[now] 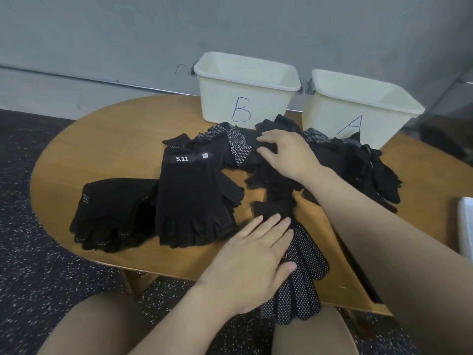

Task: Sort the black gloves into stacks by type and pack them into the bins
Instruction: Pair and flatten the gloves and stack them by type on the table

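Gloves, all black, lie spread across the middle of the desk point(102, 139), and both hands rest on them. Farthest left is a low stack of dark knit gloves point(112, 213), soft and plain, with faint white dots along the edges. Just beside it, touching, sits a stack of fingerless gloves point(192, 201), smoother cloth with short cut-off finger stubs and a wrist band printed "5.11". Next comes the left hand point(253, 262), laid flat with straight fingers, pressing down on a dotted glove point(302, 283) whose white grip dots cover the palm and whose fingertips hang over the near edge of the desk; its grip is released, fingers together, curled round nothing. Behind it the right hand point(286, 155) reaches into the unsorted heap point(358, 162), fingers bent and splayed on the black cloth; whether that grip is actually grasping a glove I cannot tell. The heap is a loose tangle of knit and dotted gloves running toward the right.

At the back of the desk stand two cream plastic bins, bin B point(245, 90) to the left and bin A point(358, 108) to the right, letters drawn in blue. The desk is rounded, brown wood. Below it lies dark speckled floor point(33, 252), and behind stands a grey wall point(128, 34).
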Motion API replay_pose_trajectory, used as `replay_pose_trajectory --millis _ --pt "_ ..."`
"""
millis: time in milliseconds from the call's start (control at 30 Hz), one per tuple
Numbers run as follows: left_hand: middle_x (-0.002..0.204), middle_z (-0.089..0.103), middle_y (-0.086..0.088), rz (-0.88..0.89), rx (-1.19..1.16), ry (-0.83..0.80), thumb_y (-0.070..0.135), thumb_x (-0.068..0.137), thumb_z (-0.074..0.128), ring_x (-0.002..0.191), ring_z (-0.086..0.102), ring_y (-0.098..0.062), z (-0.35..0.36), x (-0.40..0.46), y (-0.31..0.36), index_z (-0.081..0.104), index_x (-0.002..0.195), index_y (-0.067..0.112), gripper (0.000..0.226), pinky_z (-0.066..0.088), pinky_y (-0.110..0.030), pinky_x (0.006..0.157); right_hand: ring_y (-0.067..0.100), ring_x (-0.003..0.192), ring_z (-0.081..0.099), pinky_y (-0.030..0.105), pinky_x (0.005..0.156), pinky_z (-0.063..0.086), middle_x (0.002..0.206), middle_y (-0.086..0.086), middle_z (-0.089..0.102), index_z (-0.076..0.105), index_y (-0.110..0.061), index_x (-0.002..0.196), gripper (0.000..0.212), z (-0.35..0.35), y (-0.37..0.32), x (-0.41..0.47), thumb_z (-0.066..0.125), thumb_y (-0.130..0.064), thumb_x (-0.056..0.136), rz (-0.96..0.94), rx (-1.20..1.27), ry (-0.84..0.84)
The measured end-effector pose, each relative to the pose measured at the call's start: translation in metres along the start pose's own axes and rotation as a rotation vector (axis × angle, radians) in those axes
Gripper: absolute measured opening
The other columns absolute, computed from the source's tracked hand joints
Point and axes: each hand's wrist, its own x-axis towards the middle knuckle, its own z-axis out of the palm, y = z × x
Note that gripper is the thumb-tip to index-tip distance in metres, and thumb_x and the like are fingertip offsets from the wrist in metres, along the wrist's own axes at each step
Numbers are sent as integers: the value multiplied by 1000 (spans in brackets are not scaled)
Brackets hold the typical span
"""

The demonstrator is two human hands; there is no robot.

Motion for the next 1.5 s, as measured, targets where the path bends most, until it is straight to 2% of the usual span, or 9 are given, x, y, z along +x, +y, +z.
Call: replay_pose_trajectory --millis 133,433,600,733,867,1133,1300,1433,1500 --pt "172 15 0 -31 2 4 49 109 22 159 7 -13 8 7 0 23 164 16 64 -2 -35 129 20 132 57 42 115 37 139 -5 65 71 -22 128 44 -4 0 2 67 -49 93 -4 7 -28" --pt "172 14 2 -54 -45 16 48 110 24 159 5 -10 8 12 -2 22 164 17 63 -5 -31 128 27 126 59 47 114 35 131 -2 70 75 -24 122 27 1 0 6 61 -34 100 52 52 27" --pt "171 17 2 -61 -46 29 49 109 24 159 8 -11 10 11 -4 25 163 17 63 -3 -32 128 23 119 64 43 107 45 122 -5 74 78 -24 114 23 -5 0 8 60 -25 99 71 136 132" --pt "172 8 4 -64 -52 7 49 110 24 159 0 -8 9 12 -3 18 165 20 62 -8 -30 127 22 106 69 38 97 52 109 -1 77 79 -17 108 22 -26 1 11 60 -19 97 90 247 250" --pt "172 5 6 -63 -43 -2 49 111 23 158 -3 -6 6 12 -2 14 165 21 62 -10 -27 126 14 95 69 34 91 54 93 -10 73 79 -16 100 22 -57 -2 10 57 -13 95 74 332 354" --pt "173 5 10 -77 -100 -21 56 108 16 157 -5 -1 -2 8 0 10 166 25 65 0 -26 129 9 94 68 35 89 54 95 -8 76 79 -16 102 27 -129 -14 -15 53 -17 94 53 300 467" --pt "168 18 22 -128 -353 156 50 108 32 152 6 11 -23 -5 9 26 162 31 58 7 -15 125 9 94 69 27 81 53 96 -6 77 78 -15 103 26 -161 -29 -52 54 -15 94 11 305 505" --pt "153 43 19 -186 -512 424 47 106 41 144 36 4 -38 -22 10 48 149 29 48 34 -33 122 2 91 68 19 82 52 95 -8 75 77 -14 102 24 -172 -46 -96 55 -8 96 -32 415 501" --pt "148 47 19 -225 -592 534 50 100 45 139 42 3 -44 -30 10 48 146 32 49 38 -30 117 3 95 67 18 86 51 99 -6 74 76 -14 105 24 -170 -55 -120 55 -4 98 -74 439 468"
